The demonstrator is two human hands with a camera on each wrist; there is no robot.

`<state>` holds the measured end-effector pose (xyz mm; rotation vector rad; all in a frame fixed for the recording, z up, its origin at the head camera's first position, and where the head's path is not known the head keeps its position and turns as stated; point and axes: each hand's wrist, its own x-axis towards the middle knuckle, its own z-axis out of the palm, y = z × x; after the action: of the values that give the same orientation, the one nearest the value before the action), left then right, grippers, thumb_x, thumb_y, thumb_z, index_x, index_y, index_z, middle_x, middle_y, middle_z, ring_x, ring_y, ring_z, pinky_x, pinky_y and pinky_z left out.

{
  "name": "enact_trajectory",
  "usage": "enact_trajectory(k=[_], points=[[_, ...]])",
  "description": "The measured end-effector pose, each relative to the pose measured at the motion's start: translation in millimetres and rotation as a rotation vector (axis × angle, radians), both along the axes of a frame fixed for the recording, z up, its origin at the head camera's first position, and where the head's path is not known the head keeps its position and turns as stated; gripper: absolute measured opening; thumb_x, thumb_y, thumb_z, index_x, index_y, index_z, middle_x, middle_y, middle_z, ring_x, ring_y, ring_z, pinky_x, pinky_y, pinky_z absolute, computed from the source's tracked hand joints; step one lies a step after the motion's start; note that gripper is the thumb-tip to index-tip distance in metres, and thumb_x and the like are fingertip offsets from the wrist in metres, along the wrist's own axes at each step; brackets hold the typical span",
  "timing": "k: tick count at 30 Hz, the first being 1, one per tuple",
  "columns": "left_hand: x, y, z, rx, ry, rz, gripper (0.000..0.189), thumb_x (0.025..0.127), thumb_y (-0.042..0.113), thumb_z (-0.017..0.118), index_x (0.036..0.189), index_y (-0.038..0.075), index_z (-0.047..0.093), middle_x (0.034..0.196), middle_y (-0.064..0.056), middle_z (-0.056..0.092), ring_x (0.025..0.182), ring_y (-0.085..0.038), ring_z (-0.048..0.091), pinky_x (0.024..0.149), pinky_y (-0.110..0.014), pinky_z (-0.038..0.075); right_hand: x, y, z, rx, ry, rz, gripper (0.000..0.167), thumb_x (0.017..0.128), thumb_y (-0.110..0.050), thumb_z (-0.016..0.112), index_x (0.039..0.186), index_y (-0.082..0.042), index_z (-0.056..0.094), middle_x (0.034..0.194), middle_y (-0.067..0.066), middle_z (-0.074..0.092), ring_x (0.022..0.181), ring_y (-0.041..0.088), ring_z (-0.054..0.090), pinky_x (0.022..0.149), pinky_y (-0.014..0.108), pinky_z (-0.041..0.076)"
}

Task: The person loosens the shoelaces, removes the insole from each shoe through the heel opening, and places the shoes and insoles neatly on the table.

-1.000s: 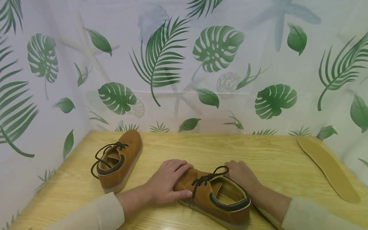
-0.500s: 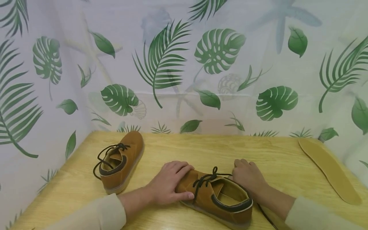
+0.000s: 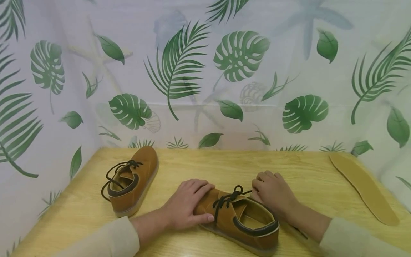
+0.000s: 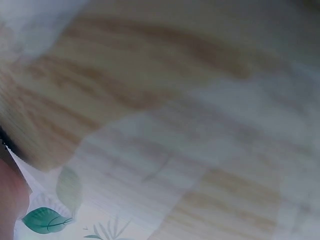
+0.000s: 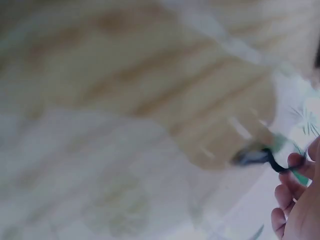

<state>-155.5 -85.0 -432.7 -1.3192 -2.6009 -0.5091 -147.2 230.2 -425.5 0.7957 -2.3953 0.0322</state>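
A brown shoe (image 3: 253, 240) with a dark collar lies on the table in the head view, its toe pointing left. My left hand (image 3: 181, 205) grips the toe, thumb on the near side and fingers over the far side. Beyond the shoe's opening, my right hand (image 3: 274, 194) has curled fingers and pinches the black shoelace (image 3: 237, 193), which stretches from the lacing with a small loop standing up. The right wrist view shows those fingers (image 5: 287, 192) around the dark lace (image 5: 276, 164). The left wrist view is mostly blurred.
A second brown shoe (image 3: 146, 167) with loose laces stands at the left of the wooden table (image 3: 205, 164). A tan insole (image 3: 364, 189) lies along the right edge. Leaf-patterned cloth (image 3: 192, 71) walls the back and sides.
My right hand has moved up and slightly away from the shoe, drawing the lace; the large lace loop has shrunk to a small one. The left hand keeps its grip on the toe.
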Motion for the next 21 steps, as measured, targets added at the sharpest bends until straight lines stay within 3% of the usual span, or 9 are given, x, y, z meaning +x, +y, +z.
enact_trajectory(k=[4,12,16,19,21], points=[[-1.2,0.1,-0.7,-0.001,0.008,0.003,0.079,0.093,0.073,0.044,0.149,0.018,0.044,0.141,0.001,0.05,0.132,-0.018,0.045,0.112,-0.047,0.036,-2.5,-5,12.4,-0.146,0.002,0.084,0.014,0.08,-0.005,0.059,0.074,-0.016,0.066,0.08,-0.001,0.066,0.072,0.016,0.058,0.06,0.035,0.047],[-0.9,-2.7,0.4,0.008,0.005,0.004,0.081,0.093,0.076,0.038,0.149,0.017,0.045,0.141,0.001,0.05,0.132,-0.019,0.045,0.112,-0.048,0.035,-0.1,-31,50.4,-0.415,-0.264,0.249,0.024,0.088,0.005,0.06,0.089,-0.017,0.069,0.091,-0.007,0.069,0.086,0.01,0.059,0.072,0.034,0.052],[-0.9,-2.6,2.0,0.011,-0.006,-0.001,0.083,0.093,0.078,0.034,0.149,0.018,0.044,0.142,0.001,0.049,0.133,-0.018,0.045,0.112,-0.048,0.035,8.1,-43,65.1,-0.455,-0.413,0.332,0.032,0.085,0.009,0.053,0.095,-0.017,0.07,0.096,-0.007,0.068,0.089,0.011,0.058,0.075,0.034,0.051],[-0.7,-1.9,2.7,0.016,-0.001,-0.015,0.084,0.093,0.078,0.032,0.149,0.017,0.045,0.142,0.001,0.05,0.133,-0.019,0.045,0.111,-0.048,0.037,17.5,-52,64.1,-0.391,-0.54,0.36,0.032,0.084,0.008,0.048,0.097,-0.015,0.067,0.098,-0.006,0.065,0.09,0.01,0.057,0.079,0.033,0.051],[-0.9,-1.4,3.0,0.015,-0.003,-0.026,0.084,0.093,0.078,0.032,0.149,0.016,0.045,0.142,0.0,0.05,0.133,-0.019,0.045,0.111,-0.049,0.037,22.5,-56,60.8,-0.332,-0.568,0.347,0.029,0.085,0.006,0.048,0.094,-0.016,0.065,0.095,-0.008,0.063,0.087,0.008,0.054,0.079,0.032,0.05]])
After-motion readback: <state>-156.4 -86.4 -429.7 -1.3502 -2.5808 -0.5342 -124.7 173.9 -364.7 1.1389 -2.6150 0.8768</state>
